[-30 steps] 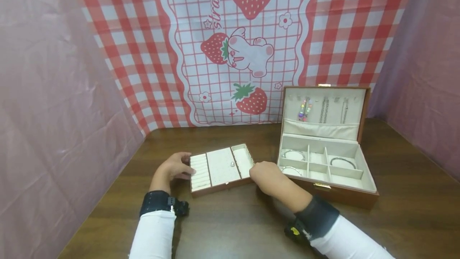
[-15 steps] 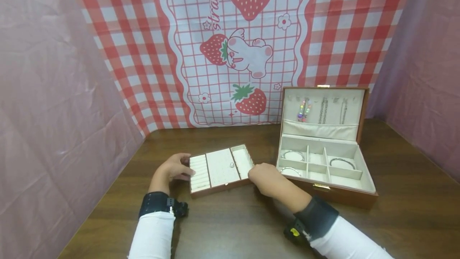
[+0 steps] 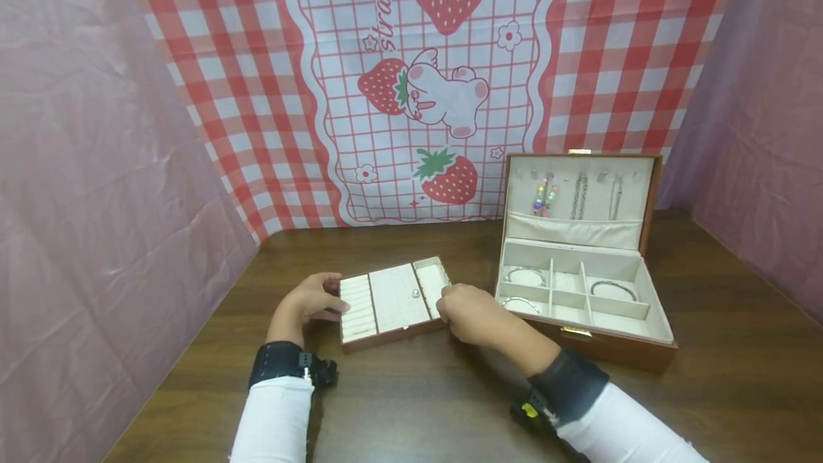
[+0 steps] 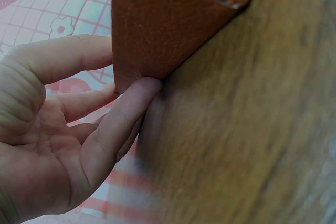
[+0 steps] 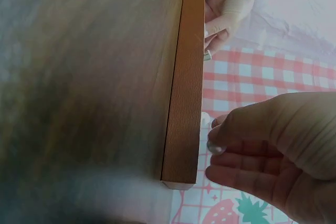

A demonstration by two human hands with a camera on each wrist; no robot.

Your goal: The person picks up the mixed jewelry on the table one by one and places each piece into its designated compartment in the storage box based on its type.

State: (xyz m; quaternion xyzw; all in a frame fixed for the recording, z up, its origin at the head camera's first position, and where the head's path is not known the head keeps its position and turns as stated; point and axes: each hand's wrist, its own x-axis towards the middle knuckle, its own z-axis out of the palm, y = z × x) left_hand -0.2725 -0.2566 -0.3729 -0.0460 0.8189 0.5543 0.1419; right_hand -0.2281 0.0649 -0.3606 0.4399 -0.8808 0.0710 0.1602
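A shallow brown jewelry tray (image 3: 393, 300) with cream lining lies at mid-table. It has ring rolls on the left, a flat panel dotted with small holes in the middle, and a narrow compartment on the right. A round silvery stud (image 3: 415, 293) sits on the panel. My left hand (image 3: 315, 299) grips the tray's left end, thumb over the top edge, fingers against the end wall. At the tray's right end is my right hand (image 3: 469, 314). In the right wrist view its fingertips pinch a small silvery rounded piece (image 5: 214, 148), whose kind I cannot tell.
An open brown jewelry box (image 3: 619, 357) stands at the right, its lid upright. Necklaces (image 3: 580, 196) and a colourful beaded strand (image 3: 545, 197) hang inside the lid. Bracelets (image 3: 614, 291) lie in its compartments. A strawberry-print cloth (image 3: 411, 163) hangs behind the table.
My right hand has shifted slightly left, so it overlaps more of the tray's right end. The left hand and the tray have stayed nearly still.
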